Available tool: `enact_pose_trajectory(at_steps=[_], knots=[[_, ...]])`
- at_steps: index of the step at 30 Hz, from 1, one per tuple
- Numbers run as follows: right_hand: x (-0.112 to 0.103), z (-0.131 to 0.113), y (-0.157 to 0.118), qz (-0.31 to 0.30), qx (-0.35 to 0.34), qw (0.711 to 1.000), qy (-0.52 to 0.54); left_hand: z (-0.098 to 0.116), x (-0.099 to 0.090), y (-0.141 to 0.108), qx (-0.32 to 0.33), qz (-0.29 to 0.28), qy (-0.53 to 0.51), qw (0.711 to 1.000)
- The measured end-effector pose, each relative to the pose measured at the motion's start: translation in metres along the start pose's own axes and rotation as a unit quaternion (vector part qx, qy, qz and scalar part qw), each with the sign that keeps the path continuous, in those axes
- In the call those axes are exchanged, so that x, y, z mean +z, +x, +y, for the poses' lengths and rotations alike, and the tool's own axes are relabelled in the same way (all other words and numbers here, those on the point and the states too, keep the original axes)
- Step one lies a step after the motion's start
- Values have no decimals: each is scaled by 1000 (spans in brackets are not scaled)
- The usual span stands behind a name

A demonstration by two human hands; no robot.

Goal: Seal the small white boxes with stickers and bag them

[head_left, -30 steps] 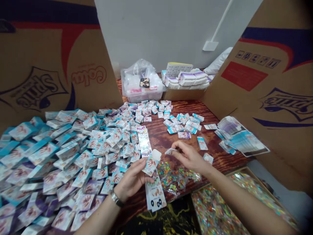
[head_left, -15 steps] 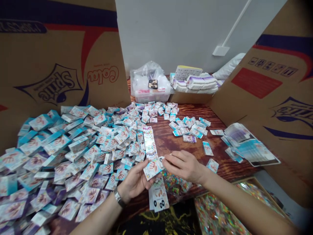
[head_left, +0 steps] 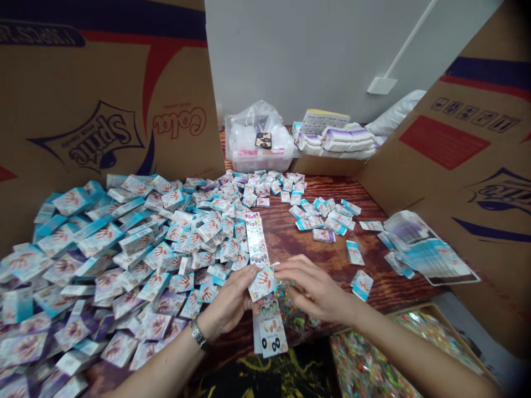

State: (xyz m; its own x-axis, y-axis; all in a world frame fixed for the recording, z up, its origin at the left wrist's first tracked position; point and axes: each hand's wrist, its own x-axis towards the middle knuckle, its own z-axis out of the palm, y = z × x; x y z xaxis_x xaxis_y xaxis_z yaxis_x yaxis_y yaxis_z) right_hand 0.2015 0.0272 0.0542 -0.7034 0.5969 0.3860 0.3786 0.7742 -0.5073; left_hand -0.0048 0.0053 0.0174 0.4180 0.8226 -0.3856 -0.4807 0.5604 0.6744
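My left hand (head_left: 233,296) is closed around a small white and light-blue box (head_left: 262,284) printed with a hand picture. At the box's right end, the fingertips of my right hand (head_left: 313,287) pinch its end flap; some of those fingers hide each other. Under both hands lies a strip of printed cards (head_left: 256,243) with rows of coloured oval designs. Its lower part (head_left: 271,331) shows black and beige ovals near the table edge. A clear bag of small colourful pieces (head_left: 296,315) sits beneath my right hand.
A large heap of similar boxes (head_left: 136,265) covers the left. Smaller groups of boxes (head_left: 326,215) and fanned flat cartons (head_left: 427,249) lie to the right. Tall cardboard boxes (head_left: 174,72) flank the table (head_left: 286,232). A plastic tub (head_left: 261,160) stands at the back; a carton of colourful packets (head_left: 373,365) is below.
My right fingers have moved slightly over the box's right end, where a white flap stuck out before and now shows less. The whole view has shifted a little.
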Motion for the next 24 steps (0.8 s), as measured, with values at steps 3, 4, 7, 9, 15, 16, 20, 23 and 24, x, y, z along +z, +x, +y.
enact_pose_trajectory(at_steps=[3, 4, 7, 9, 15, 16, 20, 23, 24], knots=[[7, -7, 0, 62, 114, 989, 74, -1, 2, 0, 9, 4, 11, 1000], [10, -9, 0, 79, 157, 979, 100, -2, 3, 0, 7, 4, 13, 1000], [24, -10, 0, 125, 270, 932, 207, -2, 7, 0, 1, 1, 11, 1000], [35, -8, -1, 157, 312, 895, 277, -3, 9, 1, 1, 0, 1, 1000], [40, -7, -2, 148, 317, 901, 258, -5, 3, 2, -4, -13, 13, 1000], [36, -5, -1, 129, 311, 912, 233, -5, 1, 2, -6, -18, 18, 1000], [22, 4, 2, 40, 329, 899, 285, -1, -4, 3, -19, -67, 60, 996], [22, 9, 3, -27, 346, 862, 369, 4, -4, 3, -6, -91, 158, 983], [23, 10, 3, -26, 350, 861, 367, 5, -3, 3, 21, -84, 223, 971]])
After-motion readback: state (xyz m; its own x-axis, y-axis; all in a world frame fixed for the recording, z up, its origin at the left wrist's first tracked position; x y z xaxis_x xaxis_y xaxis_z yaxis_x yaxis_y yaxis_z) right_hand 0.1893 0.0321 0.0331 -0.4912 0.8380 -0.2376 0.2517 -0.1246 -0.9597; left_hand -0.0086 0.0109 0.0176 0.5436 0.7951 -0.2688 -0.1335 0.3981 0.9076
